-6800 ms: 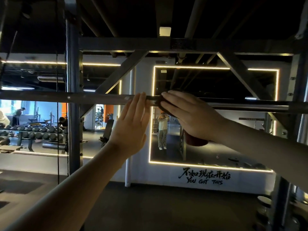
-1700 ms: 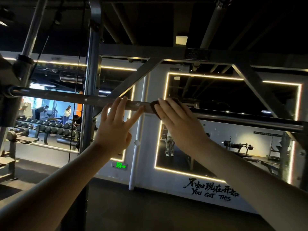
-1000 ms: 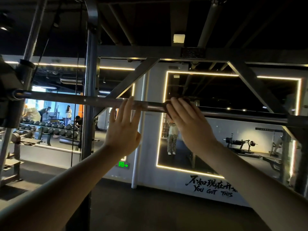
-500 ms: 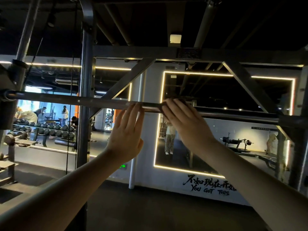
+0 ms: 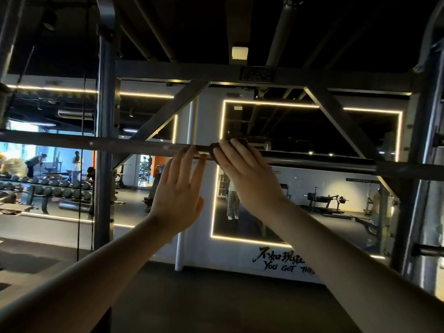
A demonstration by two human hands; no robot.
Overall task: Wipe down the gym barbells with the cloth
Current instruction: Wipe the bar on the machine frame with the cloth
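**Clerk:** Head view, first item?

**Checker:** Barbell. One long steel bar, lying almost level across the whole view, with both ends running out of frame. It crossed in front of a dark rack upright at the left.

**Clerk:** The cloth?

**Checker:** Cloth. Dark and small, set against the bar just right of centre. Only its edges showed, one beside the forefinger and one above the fingertips.

**Clerk:** Right hand?

**Checker:** Right hand. Its back faced the camera, and the fingers lay close together over the cloth, pressing it to the bar. The thumb was hidden, so I could not tell whether the hand was closed round the bar.

**Clerk:** Left hand?

**Checker:** Left hand. It was just beside the right, on the bare bar. The fingers were straight and slightly spread, tips touching the near face of the bar, and it grasped nothing.

**Clerk:** Surroundings?

**Checker:**
- Mirror: lit border, on the far wall behind the right hand.
- Black lettering: partly reading "YOU GOT", on the wall below the mirror.
- Dumbbell rack: far left, rows of dark dumbbells, people standing behind it.
- Ceiling light: square, lit, overhead.
- The floor was dark.
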